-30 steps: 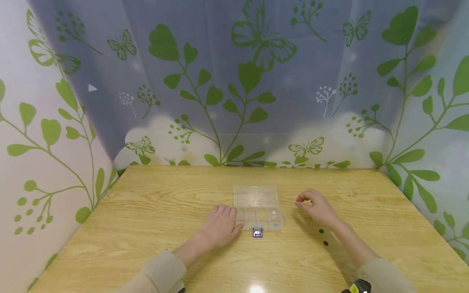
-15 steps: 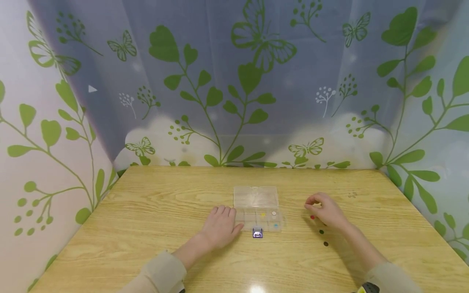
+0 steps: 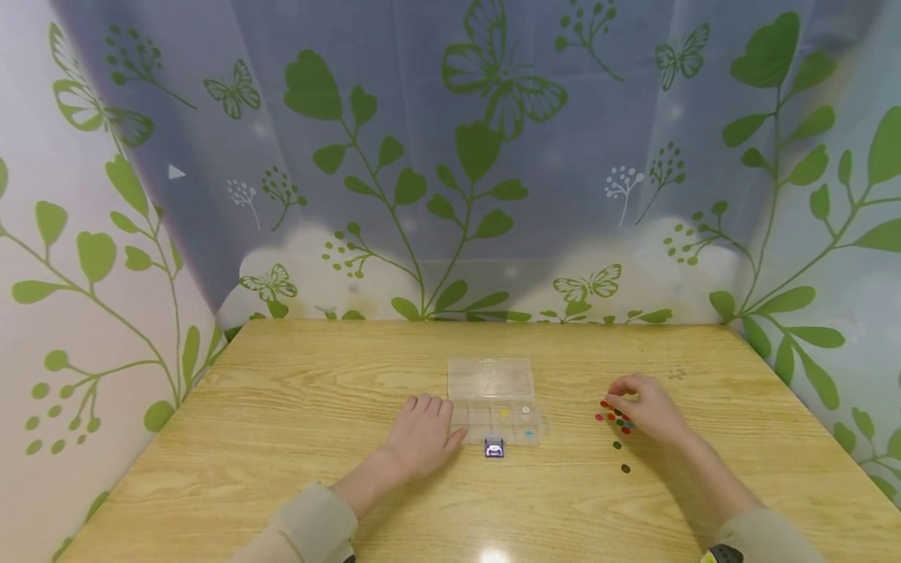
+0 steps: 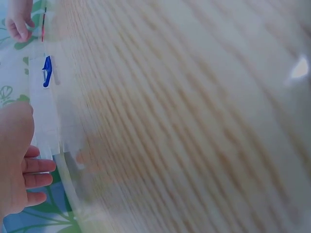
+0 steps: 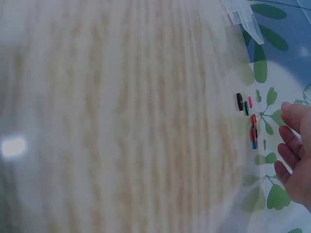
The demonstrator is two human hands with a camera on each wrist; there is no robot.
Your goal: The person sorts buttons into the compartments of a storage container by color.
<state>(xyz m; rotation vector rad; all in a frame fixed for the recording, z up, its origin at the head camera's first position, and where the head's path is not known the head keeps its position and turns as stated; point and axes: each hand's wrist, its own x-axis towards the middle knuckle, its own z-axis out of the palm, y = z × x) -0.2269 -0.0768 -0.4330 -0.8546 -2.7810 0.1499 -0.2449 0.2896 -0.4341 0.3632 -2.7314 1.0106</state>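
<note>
A clear compartment box [image 3: 480, 426] with its lid [image 3: 490, 378] laid back stands mid-table, its blue-purple latch [image 3: 494, 448] at the front. My left hand [image 3: 425, 434] rests at the box's left end, fingers relaxed. Inside the right-hand compartments lie a yellow piece [image 3: 504, 412], a white button [image 3: 525, 410] and a blue piece [image 3: 529, 434]. To the right, my right hand [image 3: 647, 410] hovers over a cluster of small red, green and dark buttons [image 3: 611, 417]. Its fingers are loosely bent, and in the right wrist view nothing shows between them; part of the cluster is hidden beneath the hand.
A green button [image 3: 617, 445] and a black button [image 3: 626, 468] lie apart, nearer the front than the cluster. Several small clear pieces [image 3: 676, 374] sit farther back on the right of the wooden table [image 3: 338, 375]. Patterned curtains [image 3: 394, 195] enclose the back and sides.
My right hand has drawn away from the box toward the right, coming over the button cluster and uncovering more of it. The left hand has stayed at the box.
</note>
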